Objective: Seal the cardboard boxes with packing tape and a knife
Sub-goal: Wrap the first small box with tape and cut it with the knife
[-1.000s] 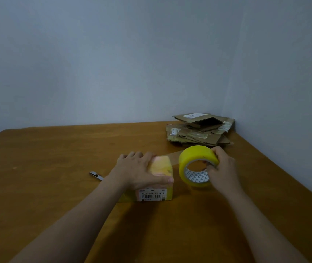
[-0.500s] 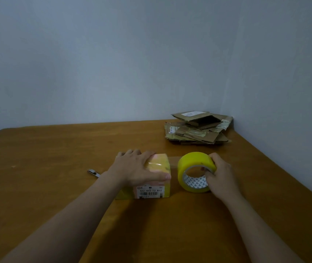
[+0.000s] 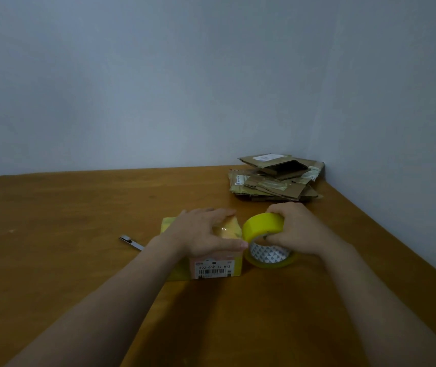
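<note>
On the table (image 3: pixel 79 260), the left hand (image 3: pixel 206 234) pressed flat on the box (image 3: pixel 211 268); the right hand (image 3: pixel 299 231) gripped the tape roll (image 3: pixel 263 225).

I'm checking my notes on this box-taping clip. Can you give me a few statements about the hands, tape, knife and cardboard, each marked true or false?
1. The right hand grips the tape roll. True.
2. The left hand holds the knife. False: it lies flat on the box, and the knife lies on the table, left of the box.
3. The tape roll is far from the box. False: it is right beside the box's right side.
4. The flattened cardboard is piled in the table's far right corner, by the wall. True.
</note>
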